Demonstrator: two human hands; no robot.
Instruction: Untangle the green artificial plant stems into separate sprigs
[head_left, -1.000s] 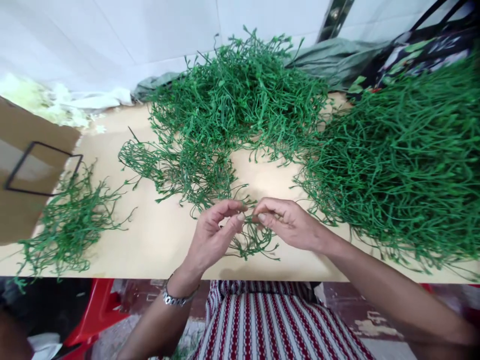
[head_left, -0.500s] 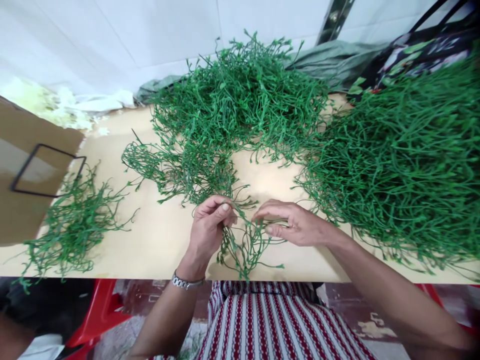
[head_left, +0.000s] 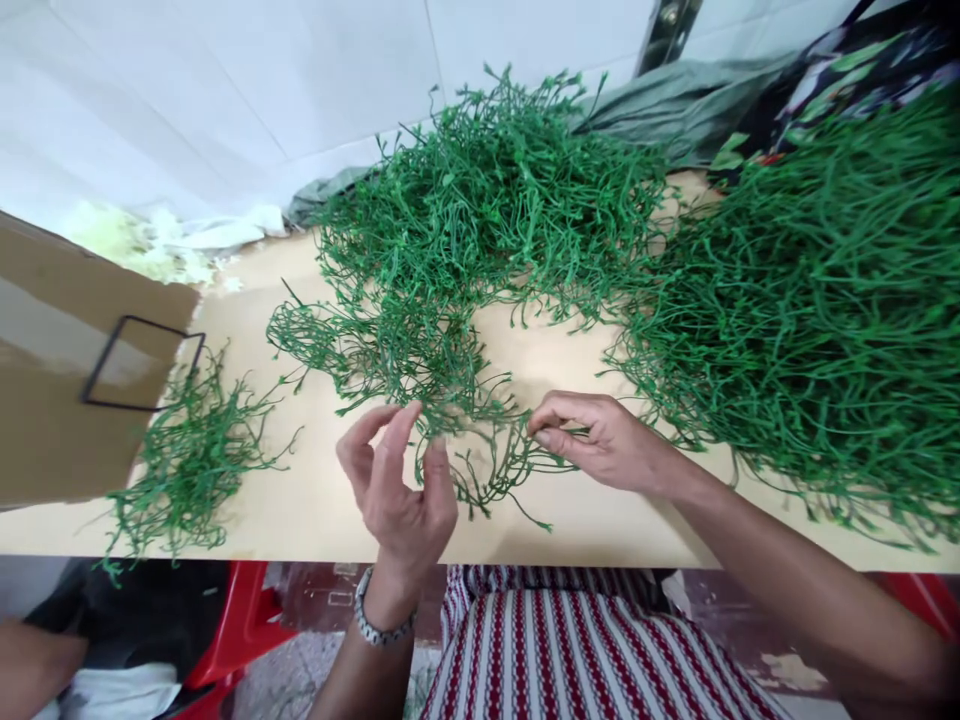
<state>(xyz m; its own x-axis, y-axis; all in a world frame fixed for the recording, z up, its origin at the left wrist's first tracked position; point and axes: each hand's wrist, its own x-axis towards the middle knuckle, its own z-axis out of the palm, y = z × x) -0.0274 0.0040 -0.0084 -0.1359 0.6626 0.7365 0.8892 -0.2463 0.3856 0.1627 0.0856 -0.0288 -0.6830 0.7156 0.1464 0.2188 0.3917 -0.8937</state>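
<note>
The right hand (head_left: 600, 440) pinches the right end of a loose bunch of thin green stems (head_left: 499, 490) at the near side of the flat, pale tan table (head_left: 330, 500). To the left, the left hand (head_left: 401, 500) stands apart from the right, thumb and fingers spread; blur hides whether they touch a stem. A dense, bushy green pile (head_left: 810, 330) lies right.

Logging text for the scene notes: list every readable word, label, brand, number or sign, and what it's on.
No readable text.
Cardboard box: no print visible on the side facing us.
Flowered cloth: pattern blurred, no letters I can make out.
Metal wristband: too small to read any marking.
Green stems: no tags seen.
</note>
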